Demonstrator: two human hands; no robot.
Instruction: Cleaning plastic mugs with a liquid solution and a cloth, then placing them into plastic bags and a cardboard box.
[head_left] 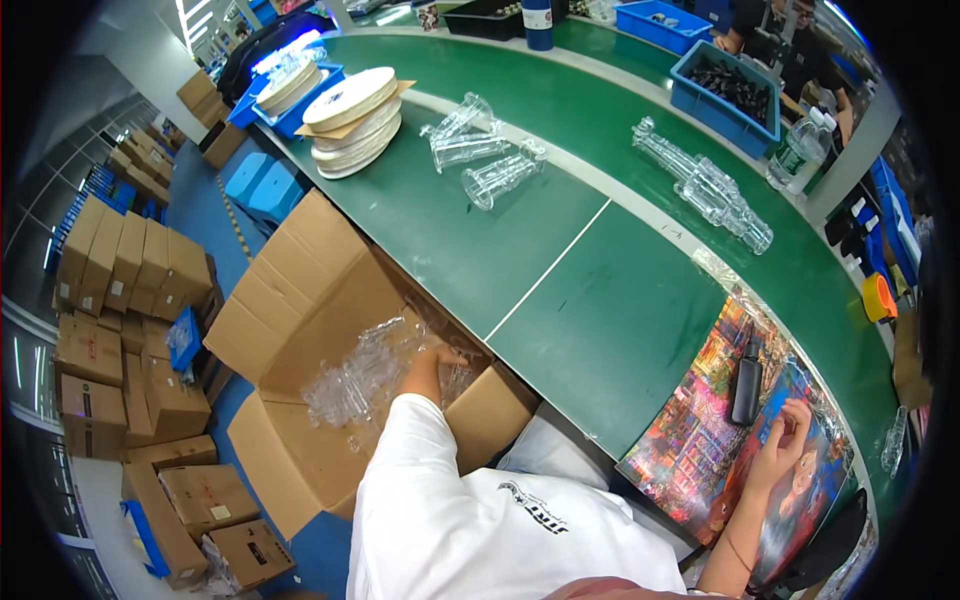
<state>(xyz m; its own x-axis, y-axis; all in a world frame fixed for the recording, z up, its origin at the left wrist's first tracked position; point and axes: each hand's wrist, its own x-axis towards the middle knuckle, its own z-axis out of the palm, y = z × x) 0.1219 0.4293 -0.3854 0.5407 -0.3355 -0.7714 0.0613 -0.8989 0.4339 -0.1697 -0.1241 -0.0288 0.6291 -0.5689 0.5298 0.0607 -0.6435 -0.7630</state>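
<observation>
1. Clear plastic parts (350, 380) lie in a loose heap inside an open cardboard carton (285, 275), which stands against the near edge of the green tabletop (570, 370), to the person's left.
2. Left hand (447, 360): reaches down into the carton, at the side nearest the tabletop, among the clear plastic parts. Its fingertips are partly hidden; whether it grips a part cannot be told.
3. Right hand (790, 435): sits above a glossy printed mat (690, 425) at the right of the tabletop. Its fingers are loosely bent and moderately spread, with nothing visible between them.
4. Black handheld device (746, 388): lies on the mat, just beside the right hand and apart from it.
5. Clear assemblies (465, 140): grouped on the tabletop beyond the carton, near a stack of white reels (352, 115).
6. Long clear assembly (705, 185): lies well apart from that group, farther right, on the green surface beyond a pale curved strip.
7. Blue bin (700, 108): holds dark parts at the far right; a transparent bottle (803, 150) stands near it.
8. White line (548, 268): crosses the tabletop between the carton side and the mat side.
9. Surroundings: blue stools (270, 190) stand beyond the carton, and stacked cartons (135, 265) stand at the left.
</observation>
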